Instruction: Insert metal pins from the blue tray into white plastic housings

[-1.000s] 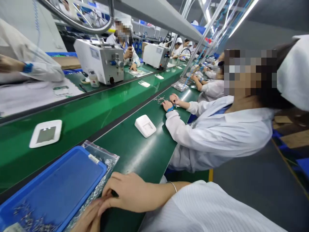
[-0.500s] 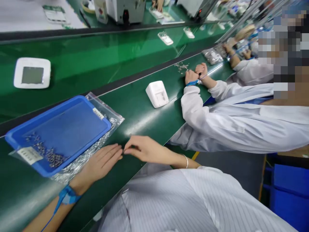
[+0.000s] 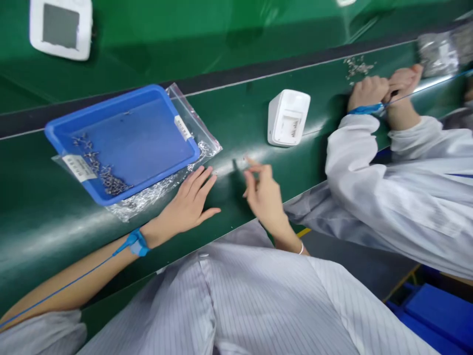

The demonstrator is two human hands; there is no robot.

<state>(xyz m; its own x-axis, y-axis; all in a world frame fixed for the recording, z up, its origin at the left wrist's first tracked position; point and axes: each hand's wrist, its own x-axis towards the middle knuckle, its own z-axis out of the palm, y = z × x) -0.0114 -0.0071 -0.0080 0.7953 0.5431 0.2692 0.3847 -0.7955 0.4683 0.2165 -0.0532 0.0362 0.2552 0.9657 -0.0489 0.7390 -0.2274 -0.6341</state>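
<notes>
The left hand (image 3: 190,204) lies palm down over the table (image 3: 33,187), its fingers extended and the thumb spread away to the right; the fingertips reach the near edge of a clear plastic bag (image 3: 194,121), though contact with it cannot be made out. The right hand (image 3: 263,195) is to its right and well apart from it, fingers bent, with thumb and forefinger close together; whether anything is pinched between them cannot be told. A blue wrist strap (image 3: 136,242) with a thin cord circles the left wrist, and a pale bracelet (image 3: 302,248) the right one.

On the far side of the left hand, a blue tray (image 3: 155,128) rests on the bag, which shows along its near and right sides and holds shiny silver bits. Small metal parts (image 3: 113,183) are heaped at the tray's near left corner, with a few strung out toward the far left. One label (image 3: 182,128) is on the right rim, another (image 3: 79,167) at the left end.

To the right of the tray, beyond the right hand, stands a white housing (image 3: 290,118) with a rectangular recess facing up. At the far left, a white device with a grey screen (image 3: 61,27) lies on the green surface (image 3: 221,39) past a dark strip. At the right, a co-worker's two hands (image 3: 367,92) are held together near scattered small pieces (image 3: 357,66).
</notes>
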